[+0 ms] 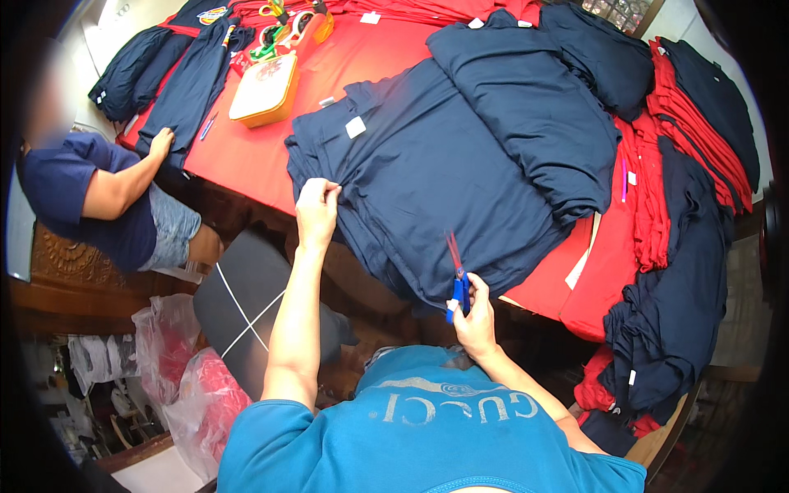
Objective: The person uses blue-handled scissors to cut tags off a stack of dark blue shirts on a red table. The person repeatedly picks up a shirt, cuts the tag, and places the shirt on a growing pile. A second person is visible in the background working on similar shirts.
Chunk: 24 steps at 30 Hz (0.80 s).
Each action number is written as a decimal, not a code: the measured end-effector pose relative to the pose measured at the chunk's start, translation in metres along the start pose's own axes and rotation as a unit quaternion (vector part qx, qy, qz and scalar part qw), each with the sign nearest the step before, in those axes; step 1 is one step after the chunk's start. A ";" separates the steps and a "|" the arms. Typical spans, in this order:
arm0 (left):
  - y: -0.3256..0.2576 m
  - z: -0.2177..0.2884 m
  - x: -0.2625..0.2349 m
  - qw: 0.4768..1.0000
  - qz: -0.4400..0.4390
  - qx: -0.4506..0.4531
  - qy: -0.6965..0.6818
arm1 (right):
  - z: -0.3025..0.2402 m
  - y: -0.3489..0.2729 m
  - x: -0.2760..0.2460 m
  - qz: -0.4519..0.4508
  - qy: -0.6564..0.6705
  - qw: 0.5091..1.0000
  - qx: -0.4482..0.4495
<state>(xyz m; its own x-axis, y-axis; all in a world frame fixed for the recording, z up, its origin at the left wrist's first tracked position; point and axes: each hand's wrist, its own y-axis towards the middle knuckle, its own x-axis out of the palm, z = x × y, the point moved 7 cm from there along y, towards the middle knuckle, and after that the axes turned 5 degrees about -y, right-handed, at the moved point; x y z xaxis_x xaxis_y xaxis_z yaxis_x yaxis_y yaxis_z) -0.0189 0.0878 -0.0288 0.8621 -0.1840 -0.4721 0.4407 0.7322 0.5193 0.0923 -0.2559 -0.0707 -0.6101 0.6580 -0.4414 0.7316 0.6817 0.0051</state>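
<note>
Lying in soft folds, wrinkled navy fabric (436, 164) is pinched by the left hand (316, 212); slender, blue-handled scissors (458, 289) are clasped in the right hand (477, 319).

We're up on the wearer's head, left-side fisheye, looking steeply down and forward; the teal shirt (427, 440) looms closest at six o'clock; left hand (317, 215) near at ten, right hand (476, 323) near at four; the table (255, 168) stretches farther off toward twelve; black curves round the rim.
</note>
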 end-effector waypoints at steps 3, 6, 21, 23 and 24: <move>-0.011 -0.024 -0.038 0.995 0.034 -0.040 0.081 | -0.006 -0.009 -0.007 -0.060 0.042 0.996 0.042; -0.038 -0.010 -0.052 0.992 -0.039 -0.109 0.054 | -0.012 -0.033 -0.018 -0.120 0.085 0.987 0.071; -0.246 0.104 0.077 0.845 -0.239 -0.373 -0.301 | 0.033 -0.086 -0.073 -0.130 0.190 0.968 0.100; -0.249 0.115 0.084 0.847 -0.214 -0.396 -0.283 | 0.034 -0.091 -0.077 -0.136 0.214 0.961 0.108; -0.248 0.118 0.084 0.848 -0.202 -0.406 -0.274 | 0.035 -0.094 -0.078 -0.139 0.211 0.962 0.104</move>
<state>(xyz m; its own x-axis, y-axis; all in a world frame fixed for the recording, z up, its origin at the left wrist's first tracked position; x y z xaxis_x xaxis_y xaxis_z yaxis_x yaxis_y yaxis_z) -0.0261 -0.1872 -0.1133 0.7672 -0.6409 0.0229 0.6015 0.7067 -0.3726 0.0816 -0.3821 -0.0681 -0.8283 0.5603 0.0050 0.5401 0.8007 -0.2592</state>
